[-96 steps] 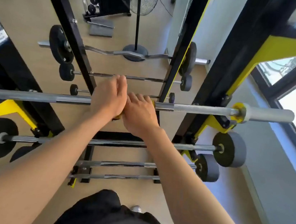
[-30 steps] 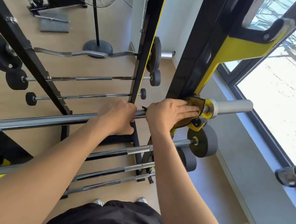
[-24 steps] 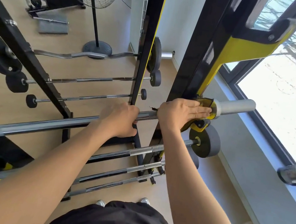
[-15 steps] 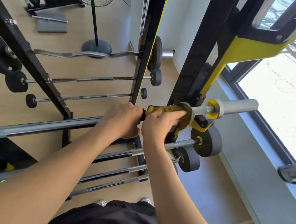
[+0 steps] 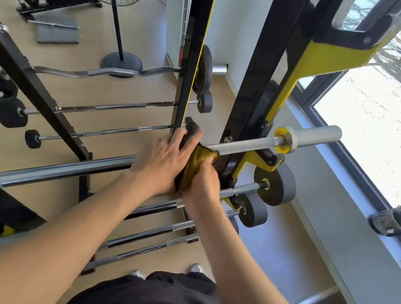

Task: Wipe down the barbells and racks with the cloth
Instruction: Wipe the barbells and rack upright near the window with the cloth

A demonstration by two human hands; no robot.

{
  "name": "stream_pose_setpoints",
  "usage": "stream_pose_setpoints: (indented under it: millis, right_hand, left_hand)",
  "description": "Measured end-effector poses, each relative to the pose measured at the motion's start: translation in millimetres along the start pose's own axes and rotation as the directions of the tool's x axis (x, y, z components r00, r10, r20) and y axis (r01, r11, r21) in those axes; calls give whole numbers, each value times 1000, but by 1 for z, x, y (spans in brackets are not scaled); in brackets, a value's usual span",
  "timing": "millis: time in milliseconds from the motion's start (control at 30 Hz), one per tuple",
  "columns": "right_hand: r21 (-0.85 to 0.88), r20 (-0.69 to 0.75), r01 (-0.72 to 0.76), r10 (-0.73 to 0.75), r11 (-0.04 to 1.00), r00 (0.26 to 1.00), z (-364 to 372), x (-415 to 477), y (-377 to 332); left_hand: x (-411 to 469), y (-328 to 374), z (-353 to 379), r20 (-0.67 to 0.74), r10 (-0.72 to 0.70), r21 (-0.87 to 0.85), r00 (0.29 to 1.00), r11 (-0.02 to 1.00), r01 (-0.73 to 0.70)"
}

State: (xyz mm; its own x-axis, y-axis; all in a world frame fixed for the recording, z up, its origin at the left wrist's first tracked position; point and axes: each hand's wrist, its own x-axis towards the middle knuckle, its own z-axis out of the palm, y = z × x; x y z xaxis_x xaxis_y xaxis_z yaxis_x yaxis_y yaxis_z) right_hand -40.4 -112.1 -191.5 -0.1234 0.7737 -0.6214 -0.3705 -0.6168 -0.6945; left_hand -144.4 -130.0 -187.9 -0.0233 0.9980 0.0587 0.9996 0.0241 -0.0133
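Note:
A long steel barbell (image 5: 243,146) lies across the black and yellow rack (image 5: 259,83), its sleeve end with a yellow collar pointing toward the window. A mustard-yellow cloth (image 5: 196,164) is wrapped around the bar just left of the rack upright. My right hand (image 5: 203,182) grips the cloth from below and the near side. My left hand (image 5: 165,160) rests on the bar and the cloth's left edge, fingers spread over the top. The bar under both hands is hidden.
Several lighter barbells with grey plates (image 5: 276,185) sit on lower rack pegs in front of me. A curl bar (image 5: 97,72) and a standing fan (image 5: 121,11) are further back. A window (image 5: 382,119) runs along the right.
My right hand with the cloth slid from the yellow collar leftward along the bar to meet my left hand. My left hand's fingers have opened over the cloth.

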Motion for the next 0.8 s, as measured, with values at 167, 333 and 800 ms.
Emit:
stream_pose_setpoints:
  millis: [167, 333, 800]
  right_hand:
    - [391, -22, 118, -119, 913, 993, -44, 52, -55]
    - [338, 193, -77, 11, 938, 981, -13, 30, -14]
    - [-213, 376, 115, -27, 970, 926, -38, 3, 15]
  left_hand:
    - [-2, -1, -10, 92, 8, 13, 996, 1000, -9]
    - [-2, -3, -8, 101, 10, -153, 995, 988, 5]
    - [-7, -8, -5, -107, 126, -251, 986, 956, -149]
